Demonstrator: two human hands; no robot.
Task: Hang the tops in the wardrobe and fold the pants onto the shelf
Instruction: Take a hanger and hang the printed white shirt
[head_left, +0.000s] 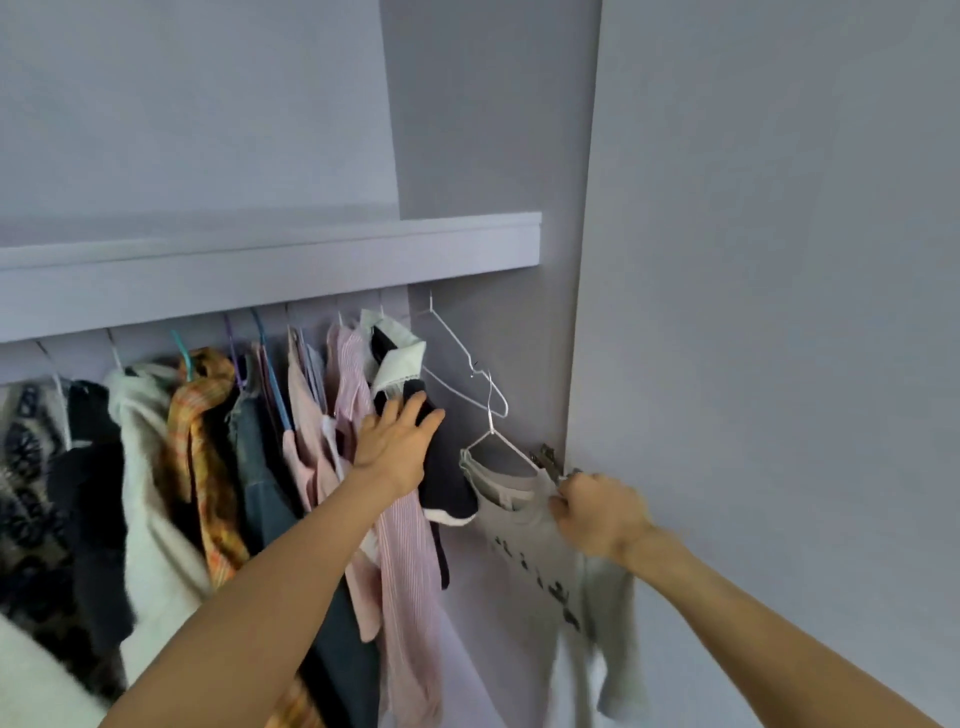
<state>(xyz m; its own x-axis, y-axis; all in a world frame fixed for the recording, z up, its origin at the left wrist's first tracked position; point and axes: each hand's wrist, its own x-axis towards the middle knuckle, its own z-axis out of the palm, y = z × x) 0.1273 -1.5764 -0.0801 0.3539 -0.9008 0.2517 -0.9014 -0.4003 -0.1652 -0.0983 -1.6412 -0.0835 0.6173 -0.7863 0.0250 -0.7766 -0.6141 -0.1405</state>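
- Hanging step: left hand (397, 441), fingers straight, presses the dark top (441, 467) aside
- Right hand (597, 514) grips the grey top (540, 561) on its wire hanger (493, 415), below the rail
- Next, I'd say: hook it into that gap

A single head-worn wide-angle camera looks forward and slightly down into an open wardrobe, from arm's reach of it. The shelf (270, 249) crosses the middle left, hanging clothes (218, 467) fill the lower left, and the wardrobe door (779, 260) takes up the right side, close to the lens.
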